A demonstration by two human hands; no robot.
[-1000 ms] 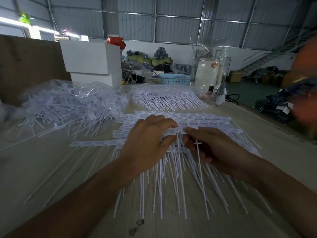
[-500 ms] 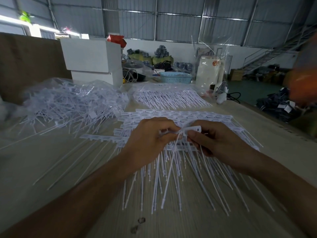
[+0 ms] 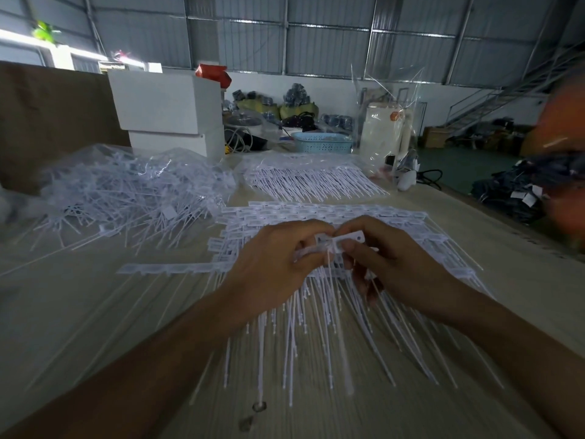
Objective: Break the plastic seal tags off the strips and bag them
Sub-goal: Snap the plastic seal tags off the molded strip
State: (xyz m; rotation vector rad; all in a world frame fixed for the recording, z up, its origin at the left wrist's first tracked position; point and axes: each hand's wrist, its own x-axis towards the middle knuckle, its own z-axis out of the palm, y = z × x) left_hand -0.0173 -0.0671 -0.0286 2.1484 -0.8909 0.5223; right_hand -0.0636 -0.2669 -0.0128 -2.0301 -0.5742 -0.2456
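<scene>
Plastic everywhere on this one, so we'll go from big to small. Our wooden tabletop (image 3: 95, 327) carries a loose heap of tags in a clear bag (image 3: 126, 188) off to the left, a neater bagged bundle (image 3: 313, 180) further back, and right in front of us a spread pile of strips (image 3: 316, 213) with their long thin tails fanned toward us.

Both hands are up over that pile. Our left hand (image 3: 278, 267) has its grip curled around the strip end, and our right hand (image 3: 392, 264) is pinching one single tag (image 3: 348, 239) by its flat head, held just above the pile between the two hands.

Handling-wise, we'd guess these weigh next to nothing and the tails are whippy and tangle easily, while the flat heads are stiffer. So the head is the spot to take hold of, close to the joint, and a bend there should snap it.

Looks: white, flat rectangular head with a small hole near one end, skinny tail hanging down.
</scene>
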